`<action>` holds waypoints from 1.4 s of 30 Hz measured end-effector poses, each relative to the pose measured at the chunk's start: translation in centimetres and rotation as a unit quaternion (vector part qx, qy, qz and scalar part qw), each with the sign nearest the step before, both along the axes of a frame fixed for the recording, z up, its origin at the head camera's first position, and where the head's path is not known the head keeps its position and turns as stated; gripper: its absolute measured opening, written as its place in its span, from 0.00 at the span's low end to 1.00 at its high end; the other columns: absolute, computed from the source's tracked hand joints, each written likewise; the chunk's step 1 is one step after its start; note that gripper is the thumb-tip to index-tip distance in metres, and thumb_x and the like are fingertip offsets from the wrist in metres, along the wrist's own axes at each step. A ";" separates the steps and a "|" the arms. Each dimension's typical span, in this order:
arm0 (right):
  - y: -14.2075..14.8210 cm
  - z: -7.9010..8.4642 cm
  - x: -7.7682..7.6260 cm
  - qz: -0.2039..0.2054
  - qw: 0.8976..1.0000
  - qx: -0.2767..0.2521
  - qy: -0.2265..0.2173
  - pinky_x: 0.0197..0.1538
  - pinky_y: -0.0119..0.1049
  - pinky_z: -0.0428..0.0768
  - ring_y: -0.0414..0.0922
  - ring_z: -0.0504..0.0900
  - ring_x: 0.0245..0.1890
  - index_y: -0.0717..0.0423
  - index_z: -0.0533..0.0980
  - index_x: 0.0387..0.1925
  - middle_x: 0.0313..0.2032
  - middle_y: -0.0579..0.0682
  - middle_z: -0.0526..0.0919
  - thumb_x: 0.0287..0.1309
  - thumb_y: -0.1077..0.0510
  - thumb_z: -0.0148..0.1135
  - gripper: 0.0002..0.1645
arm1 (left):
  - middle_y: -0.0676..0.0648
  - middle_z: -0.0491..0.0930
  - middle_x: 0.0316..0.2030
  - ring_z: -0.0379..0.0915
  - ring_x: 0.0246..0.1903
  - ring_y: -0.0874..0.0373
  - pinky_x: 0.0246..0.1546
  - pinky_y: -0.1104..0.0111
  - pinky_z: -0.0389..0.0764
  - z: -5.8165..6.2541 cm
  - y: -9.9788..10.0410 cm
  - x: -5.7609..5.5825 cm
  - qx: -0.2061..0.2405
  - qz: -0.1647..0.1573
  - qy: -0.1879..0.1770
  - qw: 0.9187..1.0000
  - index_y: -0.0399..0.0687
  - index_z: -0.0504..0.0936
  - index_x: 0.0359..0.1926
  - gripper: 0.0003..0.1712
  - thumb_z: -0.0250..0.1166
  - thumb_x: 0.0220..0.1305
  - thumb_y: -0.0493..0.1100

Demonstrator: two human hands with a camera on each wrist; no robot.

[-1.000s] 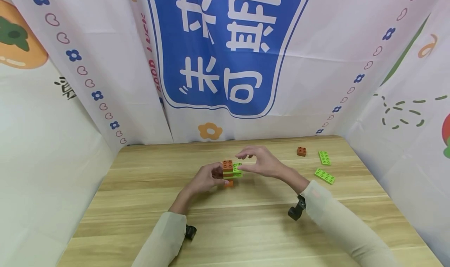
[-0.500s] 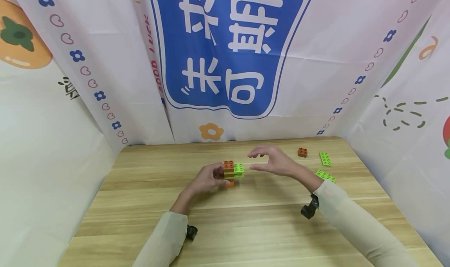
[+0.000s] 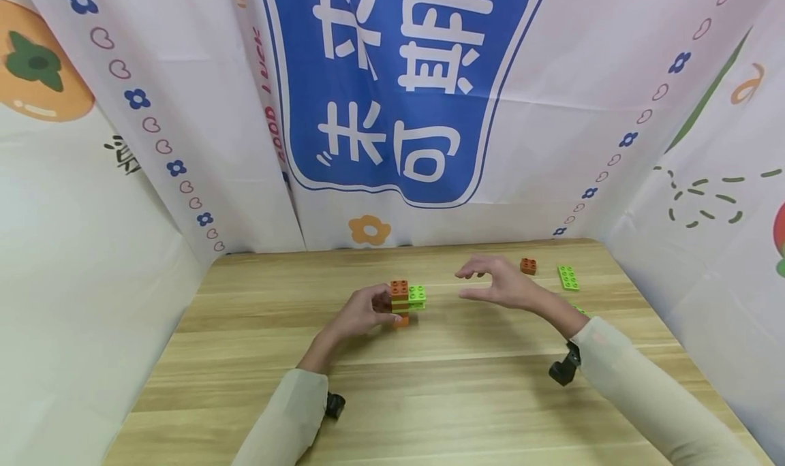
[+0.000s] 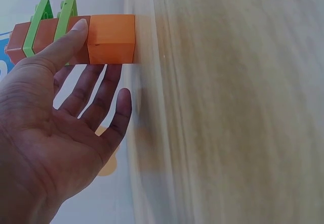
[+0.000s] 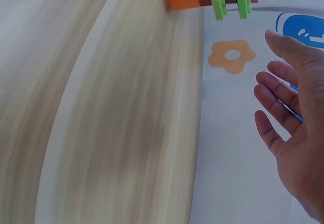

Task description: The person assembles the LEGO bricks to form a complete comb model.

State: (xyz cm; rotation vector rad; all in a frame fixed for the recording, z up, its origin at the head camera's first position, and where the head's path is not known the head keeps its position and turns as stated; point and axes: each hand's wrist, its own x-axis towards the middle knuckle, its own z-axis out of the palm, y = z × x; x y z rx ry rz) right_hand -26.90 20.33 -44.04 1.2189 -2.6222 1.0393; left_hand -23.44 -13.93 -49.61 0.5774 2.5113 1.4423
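Observation:
A stack of toy building bricks (image 3: 400,289) stands upright on the table, with an orange block (image 4: 112,39) at its base, brown bricks above and two green plates (image 5: 218,0) jutting out to the right. My left hand (image 3: 360,311) holds the stack from its left side, the thumb across the near face and the other fingers behind. To the right, my right hand (image 3: 505,285) is in the air, apart from the stack, its fingers loosely bent with nothing between them. In the right wrist view the right hand (image 5: 298,107) shows its bare palm.
A loose brown brick (image 3: 529,266) and a green plate (image 3: 568,278) lie at the back right of the wooden table (image 3: 392,398). Another green plate (image 3: 580,310) is mostly hidden by the right forearm. A printed cloth (image 3: 521,146) hangs behind the table.
My right hand has moved away from the stack to the right, and its forearm now covers most of one green plate. The left hand stays on the stack.

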 end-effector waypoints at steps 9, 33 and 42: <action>2.9 -0.5 0.2 -0.023 0.999 0.028 -0.006 0.52 0.52 0.86 0.46 0.87 0.50 0.52 0.87 0.51 0.49 0.50 0.90 0.58 0.55 0.81 0.20 | 0.48 0.86 0.43 0.79 0.42 0.55 0.45 0.64 0.82 0.0 0.0 0.0 -0.008 0.001 0.008 1.000 0.47 0.83 0.45 0.14 0.79 0.62 0.38; 9.7 -1.8 1.0 -0.044 0.994 0.098 -0.020 0.51 0.53 0.86 0.53 0.88 0.49 0.60 0.86 0.50 0.49 0.53 0.89 0.56 0.58 0.82 0.22 | 0.49 0.86 0.43 0.80 0.41 0.56 0.46 0.63 0.82 0.0 -0.1 0.1 0.006 0.007 -0.004 1.000 0.46 0.83 0.44 0.14 0.79 0.62 0.37; 11.8 -2.3 1.2 -0.049 0.992 0.115 -0.023 0.50 0.53 0.86 0.55 0.87 0.50 0.60 0.86 0.51 0.52 0.54 0.88 0.55 0.56 0.83 0.24 | 0.49 0.86 0.43 0.79 0.41 0.56 0.46 0.64 0.82 -0.3 0.0 0.0 0.007 0.004 0.002 1.000 0.46 0.83 0.44 0.14 0.79 0.62 0.37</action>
